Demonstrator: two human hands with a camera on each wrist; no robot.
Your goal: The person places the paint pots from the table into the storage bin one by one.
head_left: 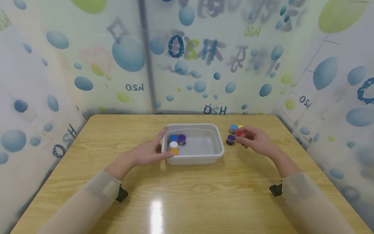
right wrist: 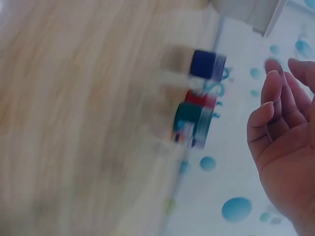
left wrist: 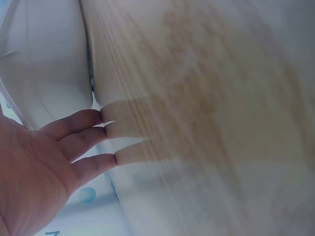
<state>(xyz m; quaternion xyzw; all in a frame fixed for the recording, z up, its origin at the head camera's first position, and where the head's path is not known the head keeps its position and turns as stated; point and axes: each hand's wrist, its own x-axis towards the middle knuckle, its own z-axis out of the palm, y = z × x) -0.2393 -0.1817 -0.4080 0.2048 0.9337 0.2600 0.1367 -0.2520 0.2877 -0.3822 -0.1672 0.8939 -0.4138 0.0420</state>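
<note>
One spread left hand touches a white rectangular plastic tub; loose right hand near round purple jar (wall: "OSH").

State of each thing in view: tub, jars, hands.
Tub: upright, uncovered
Four inner jars: clustered at tub's left
Purple outer jar: standing
Blue outer jar: standing
Red jar: standing, partly hidden
Yellow item: mostly hidden
Green jar: standing
Left hand: touching tub, fingers straight
Right hand: appears empty, loosely curled

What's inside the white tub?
In the tub, left end: a blue jar, a purple jar, a white jar and an orange jar. The left hand and the tub's near rim cover the orange jar's lower part; the floor just behind that rim is hidden.
</note>
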